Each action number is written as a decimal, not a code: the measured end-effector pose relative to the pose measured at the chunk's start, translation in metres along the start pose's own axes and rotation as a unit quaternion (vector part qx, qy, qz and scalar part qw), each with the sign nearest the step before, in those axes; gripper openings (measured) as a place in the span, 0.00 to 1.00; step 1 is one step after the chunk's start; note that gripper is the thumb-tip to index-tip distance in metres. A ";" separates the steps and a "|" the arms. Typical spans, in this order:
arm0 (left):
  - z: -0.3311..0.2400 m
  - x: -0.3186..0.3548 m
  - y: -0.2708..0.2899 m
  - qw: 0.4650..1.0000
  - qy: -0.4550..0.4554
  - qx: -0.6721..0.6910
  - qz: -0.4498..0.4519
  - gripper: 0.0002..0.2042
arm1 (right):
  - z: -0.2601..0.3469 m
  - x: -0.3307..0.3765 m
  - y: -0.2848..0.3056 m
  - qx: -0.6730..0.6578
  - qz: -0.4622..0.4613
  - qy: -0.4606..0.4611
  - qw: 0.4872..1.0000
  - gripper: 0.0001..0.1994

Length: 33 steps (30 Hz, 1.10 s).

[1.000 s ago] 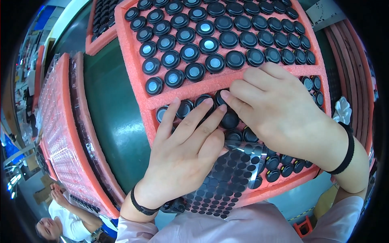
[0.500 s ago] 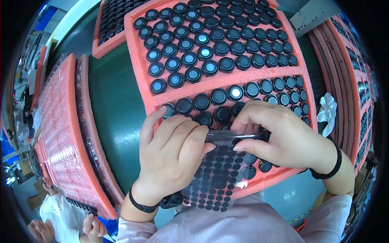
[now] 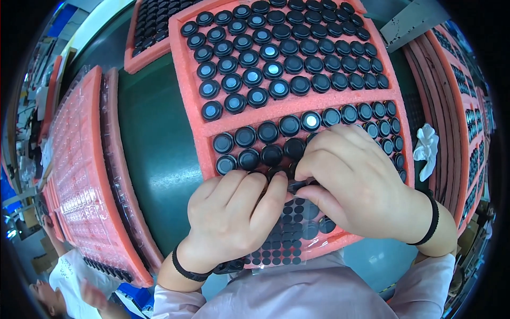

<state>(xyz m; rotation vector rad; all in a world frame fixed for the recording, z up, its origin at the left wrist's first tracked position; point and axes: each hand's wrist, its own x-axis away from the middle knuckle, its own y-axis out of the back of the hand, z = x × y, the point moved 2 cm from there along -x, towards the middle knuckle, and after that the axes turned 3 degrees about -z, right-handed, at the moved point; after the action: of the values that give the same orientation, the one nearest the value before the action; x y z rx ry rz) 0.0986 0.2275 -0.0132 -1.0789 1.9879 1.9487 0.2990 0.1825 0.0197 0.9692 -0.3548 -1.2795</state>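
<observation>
Under both hands (image 3: 297,196), sticker sheet (image 3: 289,234) partly hidden

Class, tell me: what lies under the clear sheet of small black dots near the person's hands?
The clear sheet rests on the pink foam tray; round black parts show dimly through it. Both hands, left and right, hide its upper edge.

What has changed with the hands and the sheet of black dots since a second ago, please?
The right hand pulled back from the round black parts toward the left hand, and both now meet, fingertips together, at the top edge of the clear sheet of black dots. The pink foam tray and its parts stayed in place.
</observation>
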 end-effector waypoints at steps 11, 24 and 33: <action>0.000 -0.001 -0.007 1.000 0.003 -0.014 -0.012 0.15 | -0.004 -0.001 -0.007 0.070 0.016 0.037 0.997 0.14; 0.000 -0.002 -0.008 0.999 0.042 0.015 0.012 0.14 | -0.006 0.003 -0.016 0.102 -0.044 0.087 0.990 0.14; 0.001 -0.002 -0.007 0.999 0.030 0.007 0.013 0.16 | -0.008 0.002 -0.019 0.092 -0.064 0.060 0.992 0.11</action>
<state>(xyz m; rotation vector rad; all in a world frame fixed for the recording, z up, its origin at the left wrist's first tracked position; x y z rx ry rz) 0.1039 0.2301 -0.0181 -1.1268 2.0514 1.9347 0.2931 0.1844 0.0002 1.2373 -0.3251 -1.3131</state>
